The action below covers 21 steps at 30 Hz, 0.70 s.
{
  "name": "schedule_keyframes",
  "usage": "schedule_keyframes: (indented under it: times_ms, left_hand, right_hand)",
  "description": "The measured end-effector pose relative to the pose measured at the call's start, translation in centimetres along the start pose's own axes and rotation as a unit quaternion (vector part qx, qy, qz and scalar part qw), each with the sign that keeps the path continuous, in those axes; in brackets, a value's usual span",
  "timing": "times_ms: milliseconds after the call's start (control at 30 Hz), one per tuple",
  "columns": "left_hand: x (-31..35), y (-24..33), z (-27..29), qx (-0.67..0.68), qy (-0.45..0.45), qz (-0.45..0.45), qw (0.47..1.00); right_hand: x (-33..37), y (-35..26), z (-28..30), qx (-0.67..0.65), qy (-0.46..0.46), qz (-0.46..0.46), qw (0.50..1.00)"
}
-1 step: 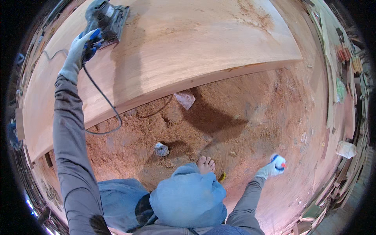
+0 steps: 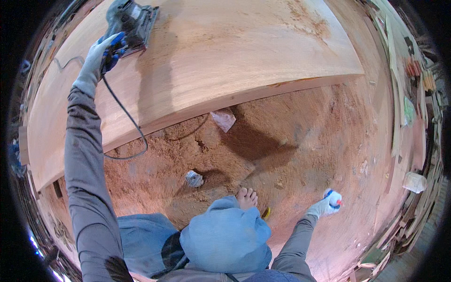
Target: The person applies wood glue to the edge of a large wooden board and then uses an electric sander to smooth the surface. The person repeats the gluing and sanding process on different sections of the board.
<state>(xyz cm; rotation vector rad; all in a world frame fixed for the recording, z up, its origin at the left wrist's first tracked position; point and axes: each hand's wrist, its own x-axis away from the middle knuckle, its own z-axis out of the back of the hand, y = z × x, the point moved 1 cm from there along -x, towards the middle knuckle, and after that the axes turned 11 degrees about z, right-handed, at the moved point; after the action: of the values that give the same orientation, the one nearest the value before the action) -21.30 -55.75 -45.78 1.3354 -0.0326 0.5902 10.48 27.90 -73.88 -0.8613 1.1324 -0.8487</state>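
Note:
My left hand (image 2: 99,55), in a white and blue glove, is closed around the rear grip of a dark electric sander (image 2: 133,23). The sander rests flat on a thick, pale wooden slab (image 2: 206,61). From its handle a black cord (image 2: 123,109) loops over the slab's near edge. Low on the right, away from the slab, my gloved right hand (image 2: 321,207) is closed on a small white bottle (image 2: 334,199) with a red tip. The bottle is slightly blurred, and its far side is hidden.
Sawdust covers the ground (image 2: 282,174). A pinkish stone-like block (image 2: 223,120) sits against the slab's near edge, and a smaller grey lump (image 2: 193,179) lies nearer me. Wood strips (image 2: 392,84) and a clear plastic container (image 2: 415,182) line the right side. My bare foot (image 2: 246,197) stands between.
My left hand and the sander have shifted very slightly to the right. My right hand, with the bottle, has barely moved.

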Motion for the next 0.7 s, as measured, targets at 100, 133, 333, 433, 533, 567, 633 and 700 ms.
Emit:
schedule_keyframes:
  times_ms: [100,133,333,433,533,567,633,700]
  left_hand:
    - [2.4,0.8,-1.9,0.059,-0.031,-0.001,0.998]
    - [2.4,1.0,-1.0,0.018,-0.037,0.008,0.999]
    - [2.8,0.6,-2.8,-0.068,-0.039,0.028,0.997]
    - [8.3,0.5,-3.2,-0.069,-0.042,0.037,0.996]
    - [13.6,-0.6,-6.5,-0.028,-0.081,0.039,0.996]
    - [15.6,-1.4,-7.6,-0.019,-0.059,0.064,0.996]
    - [19.7,-2.0,-11.8,0.031,-0.049,0.086,0.995]
    - [23.4,-2.2,-14.9,0.096,-0.08,0.087,0.988]
  right_hand:
    - [1.6,-0.8,0.7,0.051,0.056,-0.013,0.997]
    - [2.2,-1.3,0.8,0.071,0.056,-0.001,0.996]
    - [4.0,-1.8,2.8,0.137,-0.109,-0.062,0.983]
    - [11.1,-11.9,-1.5,0.201,-0.211,-0.116,0.949]
    - [14.9,-19.0,-6.0,0.022,-0.393,-0.093,0.915]
    - [16.2,-25.4,-8.6,-0.039,-0.476,-0.122,0.87]
    - [17.6,-33.4,-13.4,-0.107,-0.598,0.042,0.793]
    - [20.0,-42.5,-17.3,-0.156,-0.628,0.218,0.731]
